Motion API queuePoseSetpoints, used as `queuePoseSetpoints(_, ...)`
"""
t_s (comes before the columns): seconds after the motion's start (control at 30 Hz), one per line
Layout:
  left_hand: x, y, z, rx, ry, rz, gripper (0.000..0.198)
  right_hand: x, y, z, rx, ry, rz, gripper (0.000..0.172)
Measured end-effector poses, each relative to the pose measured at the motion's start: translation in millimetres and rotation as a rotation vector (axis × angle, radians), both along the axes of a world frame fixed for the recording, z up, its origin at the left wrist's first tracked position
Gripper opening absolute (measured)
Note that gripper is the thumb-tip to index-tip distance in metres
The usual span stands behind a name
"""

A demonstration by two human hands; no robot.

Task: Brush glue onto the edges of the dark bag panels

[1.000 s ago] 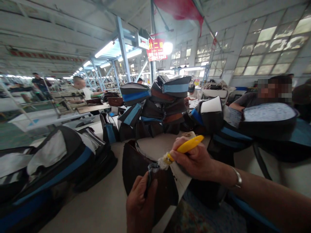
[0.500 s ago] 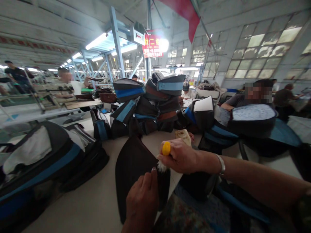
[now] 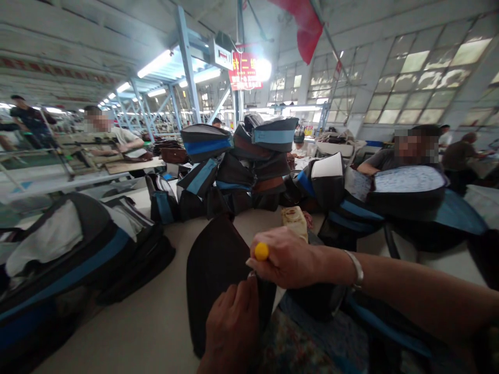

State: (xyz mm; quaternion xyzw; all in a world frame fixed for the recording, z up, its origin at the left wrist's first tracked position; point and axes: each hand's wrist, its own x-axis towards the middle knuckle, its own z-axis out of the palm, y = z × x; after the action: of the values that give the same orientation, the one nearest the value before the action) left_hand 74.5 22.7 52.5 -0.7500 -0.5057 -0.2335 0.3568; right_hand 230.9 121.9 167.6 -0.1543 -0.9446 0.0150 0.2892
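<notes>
My right hand is closed round a yellow handle, its round end facing me. The tool looks like a brush; its white bristles are hidden below the fist now. It is over the right edge of a dark brown, curved bag piece on the table. My left hand lies on the near part of that piece, fingers curled and close together at its right side, gripping it. The two hands nearly touch. Just beyond my right hand stands a cream-coloured, worn container.
Stacked bags with blue and brown bands rise at the table's back. More bags lie at left, others at right. A co-worker sits beyond the right pile; another person is at a sewing machine, far left.
My right hand has moved slightly down and nearer, and the yellow handle has tilted towards me. The white bristles have gone out of sight. My left hand has shifted slightly right.
</notes>
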Motion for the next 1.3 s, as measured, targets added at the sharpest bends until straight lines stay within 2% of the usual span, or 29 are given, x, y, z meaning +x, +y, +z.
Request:
queuePoseSetpoints(0.1,-11.8,-1.4,7.7,0.024,0.001,-0.018,0.023,5.3,3.9,4.3,0.001,0.045,0.009,0.017)
queuePoseSetpoints(0.17,-28.2,-2.1,15.7,0.091,-0.026,-0.023,0.025,10.7,5.6,14.5,-0.126,0.301,-0.070,0.015)
queuePoseSetpoints(0.23,-48.3,-1.7,21.6,0.178,-0.103,-0.033,0.026,13.9,5.0,23.8,-0.416,0.658,-0.102,0.016)
queuePoseSetpoints(0.3,-66.8,-0.1,21.4,0.218,-0.213,-0.030,0.022,10.7,1.8,24.1,-0.808,0.982,-0.055,0.019)
queuePoseSetpoints(0.37,-79.9,1.6,13.8,0.183,-0.381,0.026,0.018,-0.7,-2.6,11.9,-1.153,1.193,0.006,0.026)
queuePoseSetpoints(0.43,-86.6,1.0,1.0,0.161,-0.596,0.127,0.023,-18.2,-7.2,-9.9,-1.407,1.281,0.038,0.033)
queuePoseSetpoints(0.53,-89.4,-8.3,-19.3,0.237,-0.764,0.254,0.028,-46.0,-12.0,-43.4,-1.681,1.299,0.061,0.038)
queuePoseSetpoints(0.6,-89.0,-19.9,-29.2,0.186,-0.784,0.269,0.023,-60.7,-12.7,-57.6,-1.773,1.290,0.071,0.040)
queuePoseSetpoints(0.67,-86.7,-33.4,-35.4,0.017,-0.863,0.266,0.020,-71.8,-11.7,-64.7,-1.799,1.288,0.077,0.036)
queuePoseSetpoints(0.77,-78.7,-49.6,-40.4,-0.192,-0.964,0.183,0.033,-83.4,-9.9,-68.4,-1.823,1.291,0.069,0.029)
queuePoseSetpoints(0.87,-68.7,-52.6,-41.2,-0.196,-0.918,0.123,0.050,-88.4,-10.8,-67.2,-1.856,1.276,0.056,0.041)
queuePoseSetpoints(0.97,-63.9,-43.1,-33.2,-0.173,-1.015,0.098,0.038,-83.9,-12.9,-57.3,-1.851,1.277,0.085,0.046)
queuePoseSetpoints(1.03,-65.0,-34.2,-21.9,-0.225,-1.171,0.036,0.031,-75.9,-12.9,-45.6,-1.769,1.274,0.123,0.044)
queuePoseSetpoints(1.1,-67.6,-26.3,-7.9,-0.274,-1.298,-0.015,0.031,-66.5,-11.4,-32.2,-1.607,1.251,0.139,0.042)
queuePoseSetpoints(1.2,-68.9,-18.5,11.1,-0.294,-1.425,-0.031,0.035,-56.4,-9.1,-14.4,-1.314,1.172,0.095,0.034)
queuePoseSetpoints(1.3,-63.1,-15.4,22.9,-0.335,-1.538,-0.060,0.041,-59.3,-9.1,-4.7,-1.137,1.067,0.066,0.027)
